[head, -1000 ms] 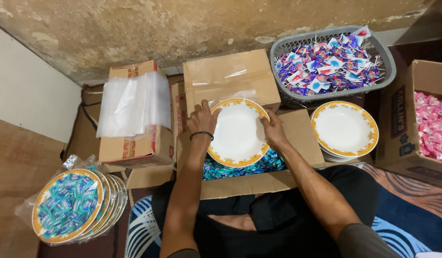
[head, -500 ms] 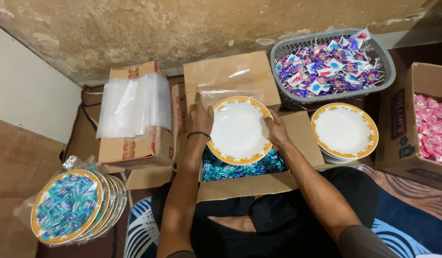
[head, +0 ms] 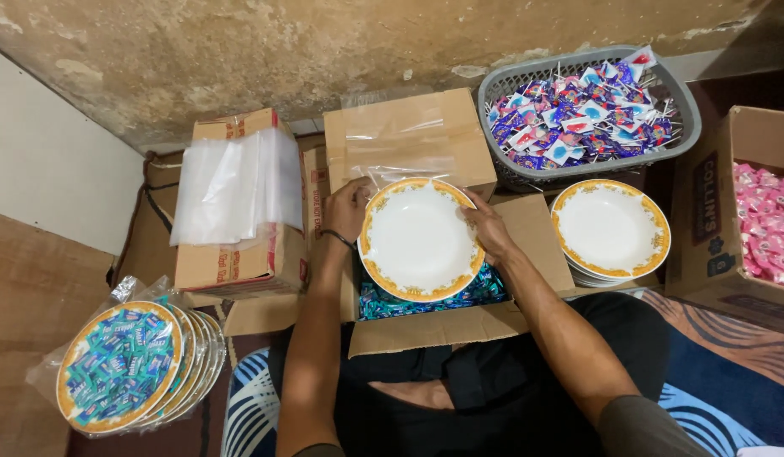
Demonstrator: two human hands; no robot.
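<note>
A white plate with an orange-gold rim (head: 419, 239) is held over an open cardboard box (head: 434, 326) filled with blue and green candy wrappers. My left hand (head: 345, 210) grips the plate's left edge and my right hand (head: 488, 228) grips its right edge. The plate's far edge sits in the mouth of a clear plastic bag (head: 400, 169) lying on a closed cardboard box (head: 409, 135).
A stack of similar empty plates (head: 610, 230) lies to the right. A grey basket of wrapped candies (head: 591, 114) is at the back right, a box of pink candies (head: 764, 224) at the far right. Clear bags (head: 231, 186) lie on a left box; bagged filled plates (head: 125, 364) are stacked bottom left.
The plate has shifted slightly away from me, its far edge now in the mouth of the clear bag. Both hands stay on its rim.
</note>
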